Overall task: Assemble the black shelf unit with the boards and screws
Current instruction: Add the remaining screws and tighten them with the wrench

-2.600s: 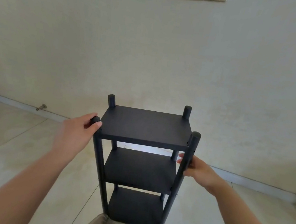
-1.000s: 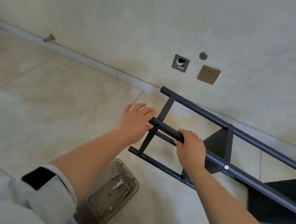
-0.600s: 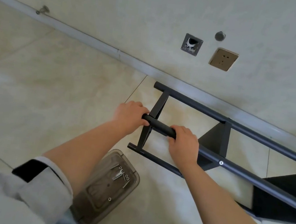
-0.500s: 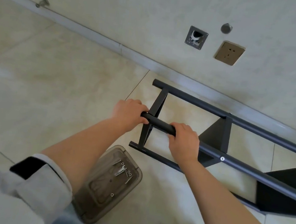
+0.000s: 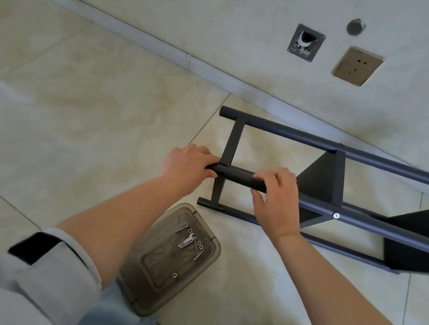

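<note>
The black shelf unit [image 5: 323, 176] lies on its side on the tiled floor, its round posts running off to the right. Black boards [image 5: 427, 239] stand on edge between the posts. My left hand [image 5: 186, 168] grips the end of the nearest upper post [image 5: 236, 177]. My right hand [image 5: 277, 203] wraps round the same post a little further right. A silver screw head [image 5: 336, 215] shows on that post beyond my right hand.
A smoky clear plastic tray [image 5: 167, 260] with several loose screws and a small wrench lies on the floor by my left forearm. The wall and skirting [image 5: 147, 41] run behind the unit, with a socket [image 5: 358, 66] and an open wall box [image 5: 306, 46].
The unit stood upright 2.6 s ago; it now lies on its side. Both hands have moved to the end of the nearest post, and my left hand's fingers have curled round it.
</note>
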